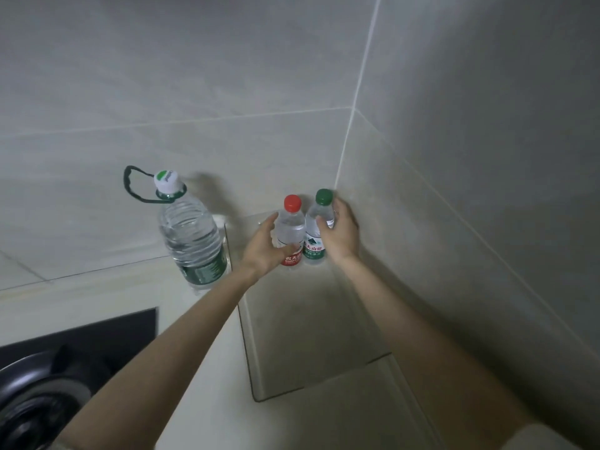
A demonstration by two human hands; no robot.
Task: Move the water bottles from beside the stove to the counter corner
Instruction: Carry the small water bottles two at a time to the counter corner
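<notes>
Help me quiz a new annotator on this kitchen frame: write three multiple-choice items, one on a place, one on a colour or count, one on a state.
1. Where does the large handled water bottle stand?
A) in the wall corner
B) on the counter beside the stove
C) on the burner

2. What cap colour has the small bottle that the left hand holds?
A) red
B) green
C) white

3. What is the right hand doing?
A) hanging idle
B) pressing the wall
C) gripping the green-capped bottle

Answers:
1 B: it stands at the back wall, just behind the stove.
2 A: its cap is plainly red.
3 C: thumb and fingers curl round that bottle.
</notes>
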